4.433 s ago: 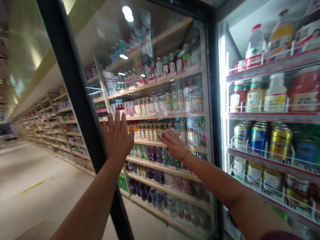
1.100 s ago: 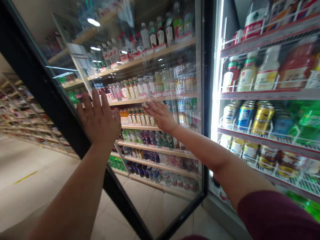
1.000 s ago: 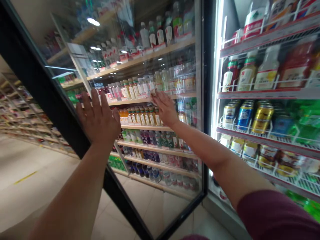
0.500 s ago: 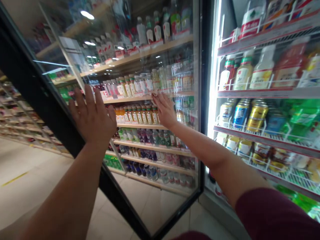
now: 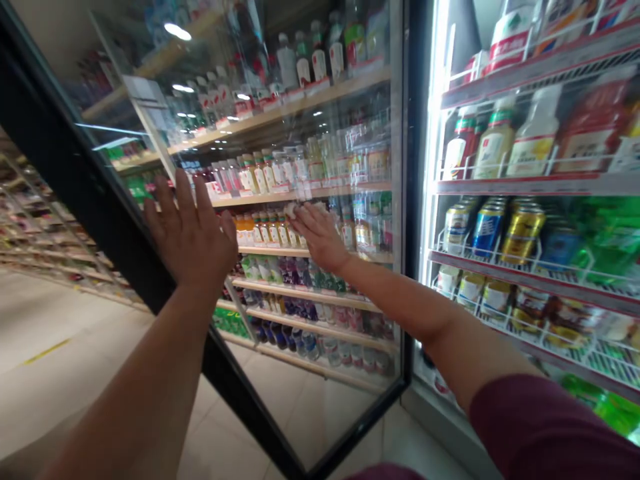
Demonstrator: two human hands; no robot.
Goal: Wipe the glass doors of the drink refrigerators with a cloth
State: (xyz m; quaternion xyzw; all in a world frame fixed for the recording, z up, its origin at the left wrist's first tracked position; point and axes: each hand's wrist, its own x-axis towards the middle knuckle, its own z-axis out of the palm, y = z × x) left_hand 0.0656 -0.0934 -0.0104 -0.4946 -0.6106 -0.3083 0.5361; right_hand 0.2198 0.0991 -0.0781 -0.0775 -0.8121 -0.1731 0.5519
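Note:
A glass door (image 5: pixel 325 417) with a black frame stands swung out from a lit drinks fridge. My left hand (image 5: pixel 193 233) rests on it near the frame's left edge, palm forward and fingers spread, holding nothing. Further right, my right hand (image 5: pixel 324 240) presses a pale, crumpled cloth (image 5: pixel 291 211) against the middle of the glass. Most of the cloth is hidden under the fingers, with small bits showing at the fingertips. Faint streaks run down the upper part of the pane.
Fridge shelves at right hold bottles (image 5: pixel 493 140) and cans (image 5: pixel 523 230) behind wire rails. Through the glass, wooden shelves (image 5: pixel 310 309) carry rows of bottled drinks. More store shelving (image 5: pixel 50 233) lines the left, above a tiled floor (image 5: pixel 60 387) with a yellow strip (image 5: pixel 47 351).
My right hand has slid down and slightly left across the glass with the cloth. My left hand stays on the door. The whole view has shifted a little.

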